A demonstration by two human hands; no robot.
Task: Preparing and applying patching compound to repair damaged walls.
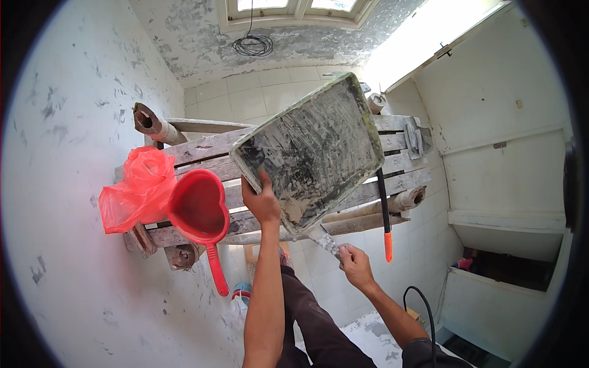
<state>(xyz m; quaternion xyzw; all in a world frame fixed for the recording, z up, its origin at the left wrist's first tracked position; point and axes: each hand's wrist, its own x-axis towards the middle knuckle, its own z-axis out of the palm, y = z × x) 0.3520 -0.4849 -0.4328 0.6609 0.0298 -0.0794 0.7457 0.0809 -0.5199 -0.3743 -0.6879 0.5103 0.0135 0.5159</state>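
Note:
A large shallow tray, smeared with grey-white plaster, is tilted above a slatted wooden bench. My left hand grips its near left edge, thumb over the inside and the other fingers hidden beneath. By the tray's lower corner, my right hand is closed around the handle of a scraper. The scraper's upper end meets the corner, where a lump of pale paste lies inside the tray. Whether the blade presses on the rim cannot be made out.
On the slatted bench sit a red heart-shaped dipper, a red plastic bag and grey flat tools. A black rod with an orange end juts over its near edge. A black cable loops beside my right arm.

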